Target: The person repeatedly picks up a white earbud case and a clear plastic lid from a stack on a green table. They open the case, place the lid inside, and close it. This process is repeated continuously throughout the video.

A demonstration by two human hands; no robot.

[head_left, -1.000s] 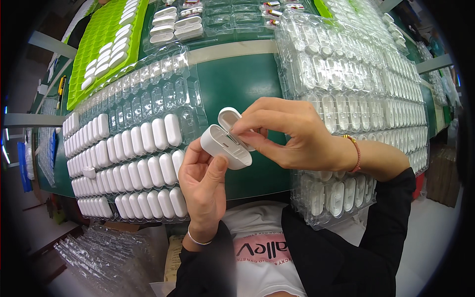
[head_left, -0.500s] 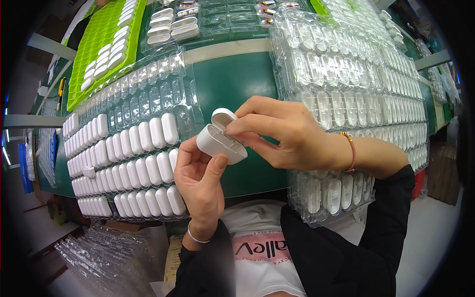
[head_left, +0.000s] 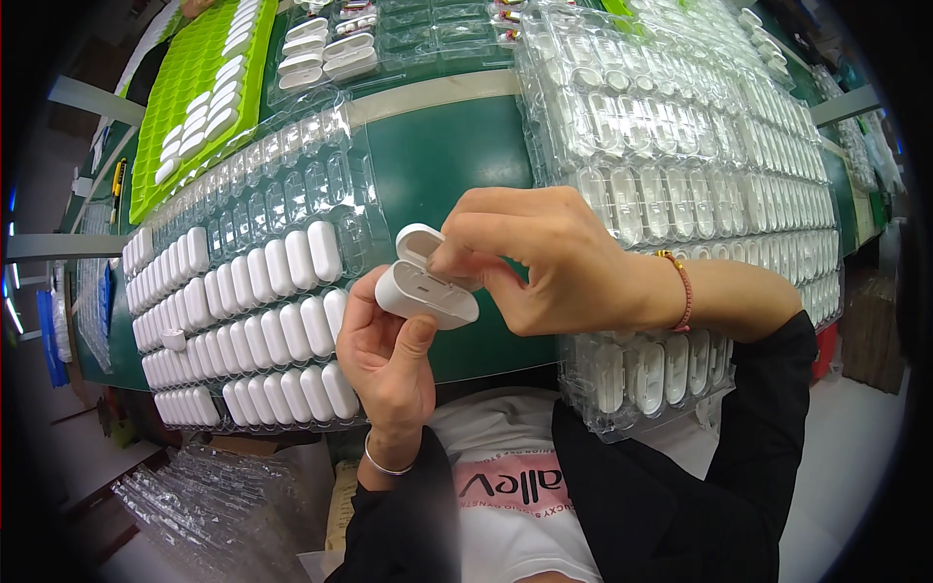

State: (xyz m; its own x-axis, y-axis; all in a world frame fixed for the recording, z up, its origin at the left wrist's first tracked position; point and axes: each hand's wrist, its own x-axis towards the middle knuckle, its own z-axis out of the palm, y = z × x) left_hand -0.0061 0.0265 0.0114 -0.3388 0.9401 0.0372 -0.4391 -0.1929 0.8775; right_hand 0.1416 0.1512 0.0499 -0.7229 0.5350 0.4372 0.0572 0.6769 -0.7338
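A white earbud case [head_left: 428, 296] with its lid flipped open is held above the bench by my left hand [head_left: 389, 364], fingers wrapped round the body and thumb across its front. My right hand [head_left: 544, 257] is closed over the case's open top. Its thumb and fingertips are pinched at the inner edge beside the hinge and lid [head_left: 420, 243]. Whether a small part sits between those fingertips is hidden. Left of my hands lies a clear plastic tray [head_left: 355, 219] with rows of closed white cases [head_left: 260, 340].
Stacked clear trays of white case parts [head_left: 671, 204] fill the right side. A lime-green tray [head_left: 160, 146] with white cases stands at the far left. Opened white cases [head_left: 303, 53] and small parts lie in a tray at the back. The green bench top [head_left: 447, 146] shows between the trays.
The case has tilted in my left hand, its top turning more toward me. My right fingertips have shifted slightly left along the hinge edge. The whole view has moved a little.
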